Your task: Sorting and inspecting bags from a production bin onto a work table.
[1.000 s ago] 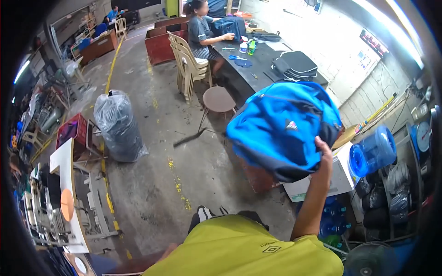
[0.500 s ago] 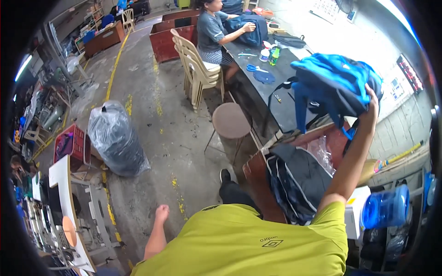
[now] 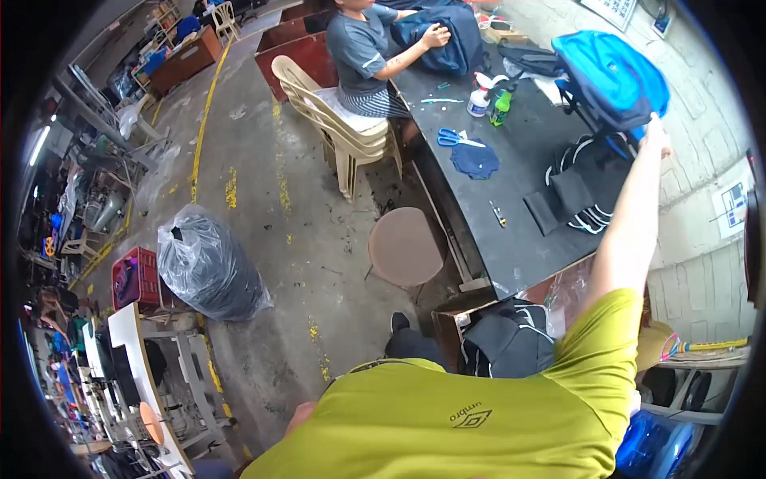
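My right hand (image 3: 657,142) is clamped on the near edge of the blue backpack (image 3: 613,76), which extends forward-left of my grip (left hand (image 3: 301,415) mostly hidden, state indiscernible).

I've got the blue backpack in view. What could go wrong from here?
The right hand grips the blue backpack at one edge, arm outstretched, so it might sag or slip.

The spray bottle and green bottle stand upright on the table; a swing of the backpack might tip them.

The stool stands close to the person's shoe, so a step that way could catch it.
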{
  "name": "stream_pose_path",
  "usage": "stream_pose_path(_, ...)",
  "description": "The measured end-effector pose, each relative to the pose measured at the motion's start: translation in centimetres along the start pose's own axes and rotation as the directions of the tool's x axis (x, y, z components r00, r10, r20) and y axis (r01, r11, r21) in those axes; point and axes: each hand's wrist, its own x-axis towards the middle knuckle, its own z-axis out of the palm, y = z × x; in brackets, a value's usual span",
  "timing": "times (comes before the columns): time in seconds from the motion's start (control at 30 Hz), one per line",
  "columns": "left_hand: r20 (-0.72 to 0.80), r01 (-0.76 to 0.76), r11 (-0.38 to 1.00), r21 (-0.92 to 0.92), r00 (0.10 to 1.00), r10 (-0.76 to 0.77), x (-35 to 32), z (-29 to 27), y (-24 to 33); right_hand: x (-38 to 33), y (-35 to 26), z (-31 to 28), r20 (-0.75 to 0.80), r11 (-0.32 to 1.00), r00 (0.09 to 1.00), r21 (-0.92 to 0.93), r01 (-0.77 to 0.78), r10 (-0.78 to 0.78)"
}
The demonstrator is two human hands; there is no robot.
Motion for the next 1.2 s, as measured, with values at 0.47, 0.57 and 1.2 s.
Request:
stream_pose_path(0.47, -0.244, 0.642, 0.713, -0.283, 0.670, -0.701, -7.2, 18.9, 1.8, -52.8, 29.1, -8.2, 0.478, 0.866, 0.776, 0.471, 0.168, -0.411)
stream_pose_path(0.57, -0.271, 0.695, 0.543, -0.471, 0.472, -0.839, -13.8, 27.9, -0.2, -63.4, 33.6, -15.0, 0.764, 0.847, 0.380, 0.518, 0.120, -0.521)
stream_pose_path(1.2, 0.236, -0.483, 0.000, -0.875, -0.427, -0.873, -36.4, 58.8, 11.3, -119.5, 32.1, -69.5, -0.361, 0.100, -0.874, 0.906, -0.411, -0.325)
